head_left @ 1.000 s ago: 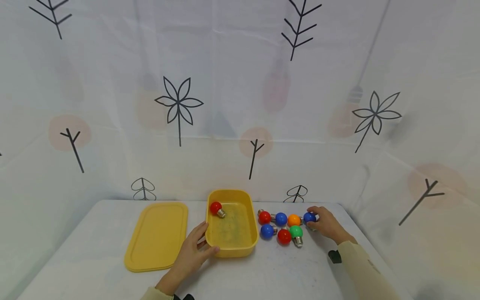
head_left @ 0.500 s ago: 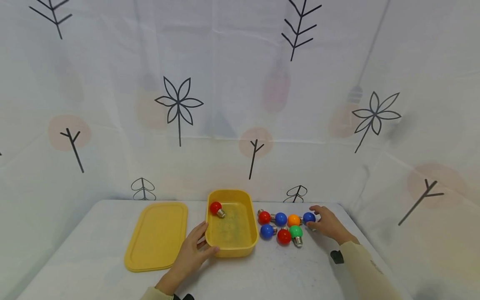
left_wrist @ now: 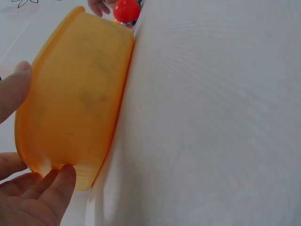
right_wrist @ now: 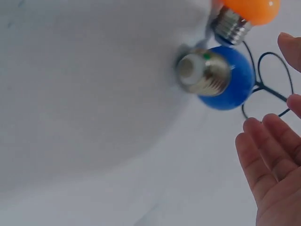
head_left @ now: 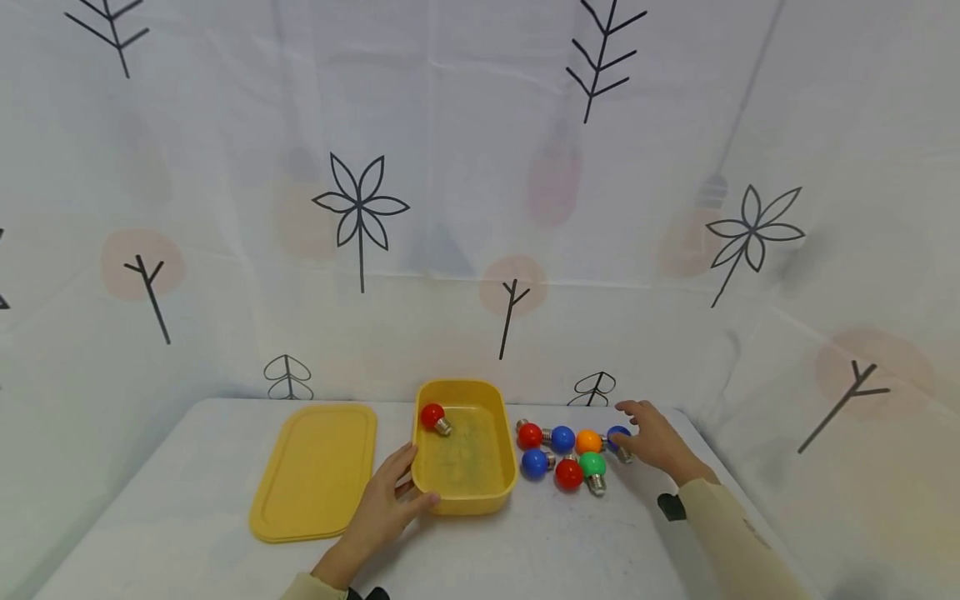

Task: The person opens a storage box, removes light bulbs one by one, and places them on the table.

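My left hand (head_left: 381, 505) touches the front left corner of a yellow plastic tub (head_left: 465, 505). In the left wrist view its thumb (left_wrist: 19, 84) lies by the rim and its relaxed fingertips rest against the wall. A red light bulb (head_left: 432, 416) with a metal screw base lies inside the tub. My right hand (head_left: 660, 443) is spread at the rightmost blue light bulb (head_left: 618, 434). In the right wrist view its fingers stand apart from this blue bulb (right_wrist: 237, 82), whose screw base points at the camera.
Left of the tub lies a flat yellow lid (head_left: 315, 472). Right of it are several loose bulbs, among them a red bulb (head_left: 529, 436), an orange bulb (head_left: 588, 442) and a green bulb (head_left: 592, 464). A patterned white cloth (head_left: 450, 317) hangs behind.
The fingers of my right hand have lifted and spread at the rightmost blue bulb, whose screw base now shows more. My left hand and the tub have stayed in place.
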Motion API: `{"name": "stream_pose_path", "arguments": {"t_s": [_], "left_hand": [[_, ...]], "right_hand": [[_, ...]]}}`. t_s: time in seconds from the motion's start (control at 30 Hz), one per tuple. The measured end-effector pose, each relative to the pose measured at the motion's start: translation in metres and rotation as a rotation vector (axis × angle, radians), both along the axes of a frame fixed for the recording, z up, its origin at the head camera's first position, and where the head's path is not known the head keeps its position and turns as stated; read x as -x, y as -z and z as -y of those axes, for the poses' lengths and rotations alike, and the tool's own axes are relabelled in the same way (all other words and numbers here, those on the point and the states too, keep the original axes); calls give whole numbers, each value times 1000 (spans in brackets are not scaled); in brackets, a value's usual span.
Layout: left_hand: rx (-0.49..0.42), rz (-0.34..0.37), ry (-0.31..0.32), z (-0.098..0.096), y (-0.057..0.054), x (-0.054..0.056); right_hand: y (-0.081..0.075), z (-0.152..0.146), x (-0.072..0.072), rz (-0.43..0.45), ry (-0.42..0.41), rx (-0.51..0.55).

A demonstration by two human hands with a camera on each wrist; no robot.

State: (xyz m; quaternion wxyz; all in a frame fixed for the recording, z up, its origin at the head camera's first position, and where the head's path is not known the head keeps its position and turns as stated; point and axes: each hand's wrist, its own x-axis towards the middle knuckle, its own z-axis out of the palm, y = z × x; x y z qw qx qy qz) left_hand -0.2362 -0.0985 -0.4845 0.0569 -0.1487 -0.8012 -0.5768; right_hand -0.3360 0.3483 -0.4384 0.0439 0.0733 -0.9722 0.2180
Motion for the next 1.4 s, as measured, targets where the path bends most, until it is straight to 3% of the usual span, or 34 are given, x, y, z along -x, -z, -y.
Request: {"name": "stream_pose_path", "arguments": {"t_s": [0.23,0.5,0.73,0.93,1.4], "left_hand": [[2,-24,-20,7,2,-1],[0,-43,24,0,2,4],[-13,-29,12,-1,2,4],[-24,5,4,-2,2,1],[3,-6,-9,-1,1,1]], "right_hand": [[-8,31,8,-34,-77,-15],[-25,52,1,-122,-126,-38],[-37,82,-1,-98,-119,3],[-47,110,-1,-117,-196,12],[-63,173,5,-106,-293,-2]]}}
